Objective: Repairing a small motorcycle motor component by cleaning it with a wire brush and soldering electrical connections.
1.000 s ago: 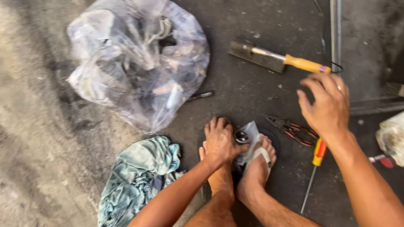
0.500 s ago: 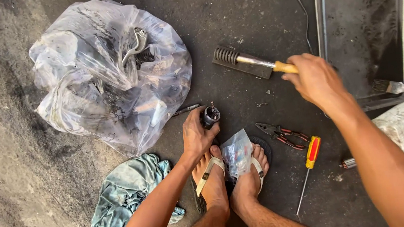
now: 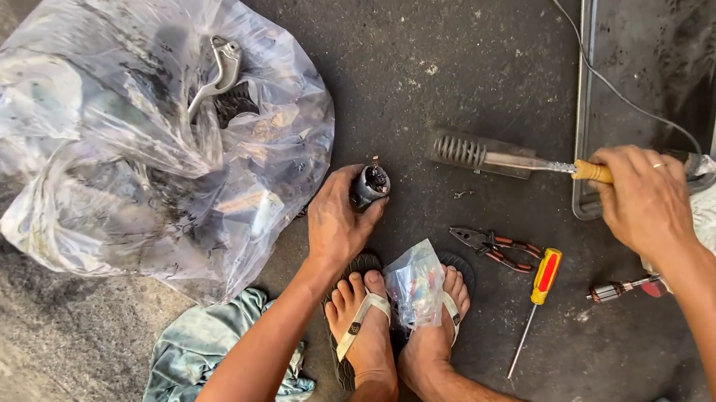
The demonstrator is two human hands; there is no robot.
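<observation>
My left hand grips a small dark cylindrical metal part just above my sandalled feet. My right hand is closed around the orange handle of a soldering iron, whose finned metal head lies on the dark floor to the left. A small clear plastic bag of little parts rests between my feet.
A large clear plastic bag of metal parts lies at the upper left. A teal rag is at the lower left. Pliers, a red-and-yellow screwdriver and a small motor armature lie on the floor. A metal tray stands at the right.
My left hand has lifted the cylindrical part further up from my feet. My right hand has closed on the soldering iron's handle. The view has shifted, so the big bag fills more of the upper left.
</observation>
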